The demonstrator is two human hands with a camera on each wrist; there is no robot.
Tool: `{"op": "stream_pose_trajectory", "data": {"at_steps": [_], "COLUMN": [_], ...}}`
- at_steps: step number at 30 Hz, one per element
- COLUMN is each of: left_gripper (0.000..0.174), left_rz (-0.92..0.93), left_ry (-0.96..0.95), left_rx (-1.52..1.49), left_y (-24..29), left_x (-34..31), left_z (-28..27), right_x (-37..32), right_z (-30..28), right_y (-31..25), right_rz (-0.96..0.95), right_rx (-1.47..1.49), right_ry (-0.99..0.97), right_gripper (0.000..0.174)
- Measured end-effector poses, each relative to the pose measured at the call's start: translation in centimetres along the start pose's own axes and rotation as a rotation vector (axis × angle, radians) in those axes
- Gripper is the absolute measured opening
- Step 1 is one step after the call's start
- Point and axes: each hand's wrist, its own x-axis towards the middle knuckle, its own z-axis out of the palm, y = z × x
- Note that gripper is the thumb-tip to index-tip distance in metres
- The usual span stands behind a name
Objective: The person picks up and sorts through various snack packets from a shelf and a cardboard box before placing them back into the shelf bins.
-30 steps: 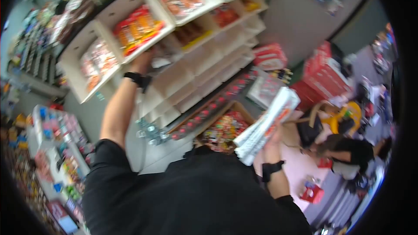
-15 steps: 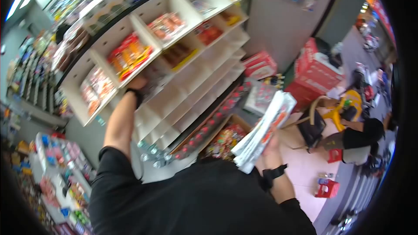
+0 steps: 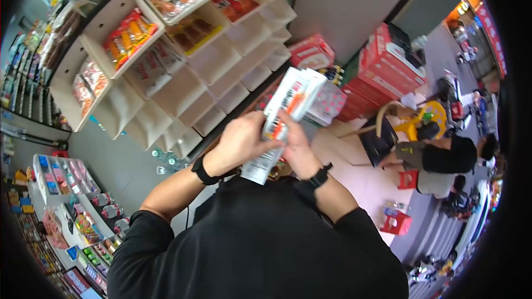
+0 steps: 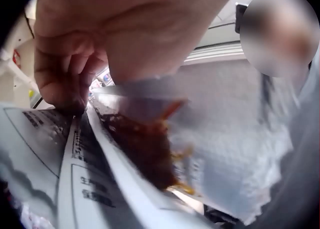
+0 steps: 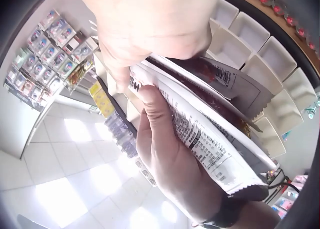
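Both hands hold a stack of white packets (image 3: 288,99) up in front of the person's black shirt. The packets are in the air, away from the shelf, and touch nothing but the hands.

The left hand (image 3: 238,143) is curled tight around the left side of the stack. The right hand (image 3: 296,149) is also curled around it, on the right side and lower down. The two hands are right next to each other. The packets lie flat on top of each other, and they have black print and a bit of orange on them.

The white shelf (image 3: 183,86) is behind the hands, with many little boxes in it. Red and yellow snack bags (image 3: 128,36) sit in the boxes near its top edge. Red boxes (image 3: 388,58) are stacked on the floor to the right. Another person (image 3: 438,158) bends low near them.
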Motion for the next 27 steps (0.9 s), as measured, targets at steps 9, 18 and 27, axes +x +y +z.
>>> {"op": "stream_pose_trajectory", "data": {"at_steps": [9,18,27], "left_gripper": [0.041,0.031,0.023], "left_rz": [-0.301,-0.507,-0.709], "left_ry": [-0.152,0.167,0.672], "left_rx": [-0.51,-1.02,-1.002], "left_y": [-2.1,-9.7,-30.9], "left_x": [-0.7,-2.7,1.5], "left_z": [-1.9,-5.5,-15.1], "right_x": [-0.8,-2.0,-3.5], "right_z": [0.3,-1.1,-5.0], "right_y": [0.8,-1.0,-1.9], "right_rz": [0.119,0.016,-0.11], "right_rx": [0.111,0.111,0.065], "right_ry": [-0.182,-0.116,0.158], "right_gripper": [0.058,0.04,0.042]}}
